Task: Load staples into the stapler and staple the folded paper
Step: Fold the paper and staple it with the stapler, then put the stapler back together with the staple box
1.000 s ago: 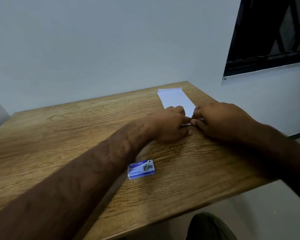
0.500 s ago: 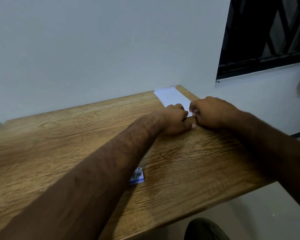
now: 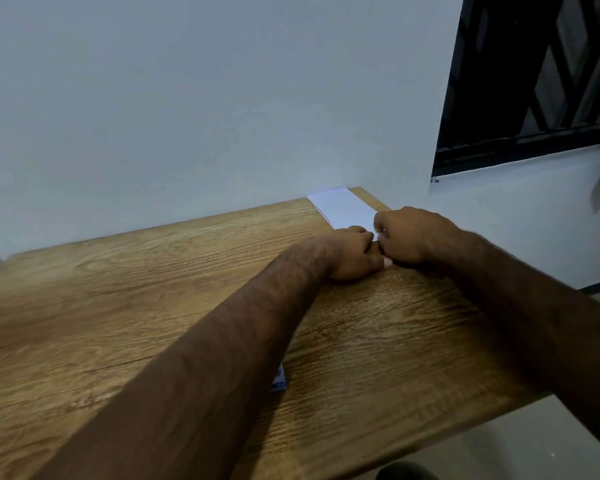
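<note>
the folded paper (image 3: 342, 206) lies flat at the far right corner of the wooden table (image 3: 125, 306), about 1 o'clock in the view, its far end touching the pale wall (image 3: 205, 98) and its length running from 11 o'clock down to 5 o'clock. both hands meet at its 5 o'clock end, touching each other. the left hand (image 3: 354, 252) sits with fingers curled down over the near edge and its thumb laid out toward 3 o'clock under the right hand; whether it grips the sheet or only rests on it cannot be told. the right hand (image 3: 411, 237) is curled, its fingertips pinching the paper's near right corner, where a sliver of white shows. at 7 o'clock from the hands, well apart, a blue-and-white box (image 3: 280, 380) peeks from under the left forearm (image 3: 205, 375). a dark window (image 3: 534, 81) sits at 2 o'clock.
</note>
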The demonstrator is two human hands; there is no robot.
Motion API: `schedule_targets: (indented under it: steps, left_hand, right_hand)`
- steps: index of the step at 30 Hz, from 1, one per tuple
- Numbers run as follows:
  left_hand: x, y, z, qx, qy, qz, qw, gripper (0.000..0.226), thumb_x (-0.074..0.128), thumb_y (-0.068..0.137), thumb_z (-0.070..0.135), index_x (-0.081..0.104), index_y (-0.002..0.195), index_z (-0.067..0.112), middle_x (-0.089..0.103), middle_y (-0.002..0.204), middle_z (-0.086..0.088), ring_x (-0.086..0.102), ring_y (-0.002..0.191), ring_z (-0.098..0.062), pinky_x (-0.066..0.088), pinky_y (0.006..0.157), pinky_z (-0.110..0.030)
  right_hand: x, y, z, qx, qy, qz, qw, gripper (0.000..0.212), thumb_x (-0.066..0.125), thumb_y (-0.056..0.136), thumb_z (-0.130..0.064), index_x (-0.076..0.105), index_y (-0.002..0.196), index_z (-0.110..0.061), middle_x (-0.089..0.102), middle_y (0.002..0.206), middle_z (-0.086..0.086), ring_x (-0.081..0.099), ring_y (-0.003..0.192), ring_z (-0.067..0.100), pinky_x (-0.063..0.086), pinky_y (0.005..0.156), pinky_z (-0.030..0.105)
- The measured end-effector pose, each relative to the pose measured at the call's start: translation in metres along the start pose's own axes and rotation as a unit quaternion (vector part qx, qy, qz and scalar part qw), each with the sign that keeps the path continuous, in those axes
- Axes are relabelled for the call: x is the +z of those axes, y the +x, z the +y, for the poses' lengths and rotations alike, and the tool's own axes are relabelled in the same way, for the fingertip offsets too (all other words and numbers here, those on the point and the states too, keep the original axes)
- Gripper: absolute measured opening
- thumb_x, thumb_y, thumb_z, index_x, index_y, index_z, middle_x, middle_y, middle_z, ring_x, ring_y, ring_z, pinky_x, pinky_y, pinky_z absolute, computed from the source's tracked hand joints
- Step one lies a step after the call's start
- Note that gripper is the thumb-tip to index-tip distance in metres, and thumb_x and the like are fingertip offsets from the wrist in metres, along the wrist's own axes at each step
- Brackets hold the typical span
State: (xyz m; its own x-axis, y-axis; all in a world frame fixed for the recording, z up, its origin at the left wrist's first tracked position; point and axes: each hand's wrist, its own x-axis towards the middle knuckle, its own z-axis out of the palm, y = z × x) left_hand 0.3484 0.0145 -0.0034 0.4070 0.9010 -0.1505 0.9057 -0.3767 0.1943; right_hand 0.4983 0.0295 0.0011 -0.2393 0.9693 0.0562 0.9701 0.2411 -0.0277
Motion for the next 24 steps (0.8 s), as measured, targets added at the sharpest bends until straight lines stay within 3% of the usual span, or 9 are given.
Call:
schedule_targets:
  steps: [3, 6, 11, 17, 20, 24]
  left_hand:
    - [-0.003, -0.006, -0.002, 0.008, -0.040, -0.007, 0.999, 0.065, 0.052, 0.097, 0.053, 0.041, 0.149, 0.016, 0.044, 0.154, -0.002, 0.047, 0.138, -0.022, 0.038, 0.116, -0.045]
    - [-0.007, -0.022, -0.010, 0.016, -0.070, 0.009, 0.997, 0.070, 0.057, 0.096, 0.048, 0.033, 0.155, 0.019, 0.041, 0.158, -0.002, 0.043, 0.142, -0.021, 0.033, 0.118, -0.035]
    - [-0.027, -0.068, -0.039, 0.022, -0.071, 0.062, 0.995, 0.072, 0.055, 0.097, 0.051, 0.029, 0.158, 0.022, 0.028, 0.166, 0.004, 0.033, 0.148, -0.015, 0.025, 0.112, -0.024]
    - [-0.025, -0.134, -0.084, -0.007, -0.063, 0.088, 0.994, 0.066, 0.056, 0.098, 0.048, 0.034, 0.155, 0.021, 0.035, 0.162, 0.003, 0.038, 0.144, -0.014, 0.028, 0.108, -0.021]
    - [-0.015, -0.164, -0.105, -0.032, -0.054, 0.084, 0.995, 0.065, 0.055, 0.098, 0.048, 0.036, 0.154, 0.020, 0.037, 0.161, 0.003, 0.037, 0.143, -0.013, 0.028, 0.108, -0.020]
    - [-0.006, -0.198, -0.122, -0.064, -0.076, 0.077, 0.992, 0.064, 0.053, 0.098, 0.052, 0.038, 0.153, 0.023, 0.044, 0.156, 0.005, 0.043, 0.137, -0.011, 0.033, 0.105, -0.025]
  right_hand:
    - [-0.002, -0.004, -0.003, 0.001, 0.001, -0.012, 1.000, 0.035, 0.047, 0.090, -0.038, 0.057, 0.122, -0.027, 0.065, 0.111, 0.003, 0.060, 0.099, 0.024, 0.049, 0.079, 0.039]
    - [-0.002, -0.010, -0.006, -0.007, 0.006, -0.002, 1.000, 0.032, 0.046, 0.093, -0.035, 0.055, 0.124, -0.029, 0.066, 0.123, 0.001, 0.060, 0.107, 0.024, 0.046, 0.089, 0.042]
    - [-0.006, -0.023, -0.020, -0.048, 0.007, 0.024, 0.999, 0.056, 0.055, 0.091, -0.035, 0.044, 0.145, -0.030, 0.048, 0.154, -0.006, 0.048, 0.137, 0.020, 0.035, 0.111, 0.046]
    - [-0.011, -0.039, -0.060, -0.143, 0.058, 0.002, 0.988, 0.058, 0.061, 0.092, -0.043, 0.044, 0.146, -0.033, 0.043, 0.157, -0.010, 0.042, 0.142, 0.015, 0.037, 0.109, 0.038]
    - [-0.012, -0.042, -0.089, -0.195, 0.070, -0.013, 0.978, 0.055, 0.064, 0.093, -0.044, 0.046, 0.144, -0.033, 0.046, 0.154, -0.010, 0.044, 0.139, 0.014, 0.037, 0.113, 0.041]
    - [-0.011, -0.048, -0.128, -0.258, 0.086, -0.026, 0.962, 0.053, 0.064, 0.092, -0.046, 0.048, 0.142, -0.035, 0.049, 0.152, -0.011, 0.048, 0.132, 0.012, 0.041, 0.103, 0.033]
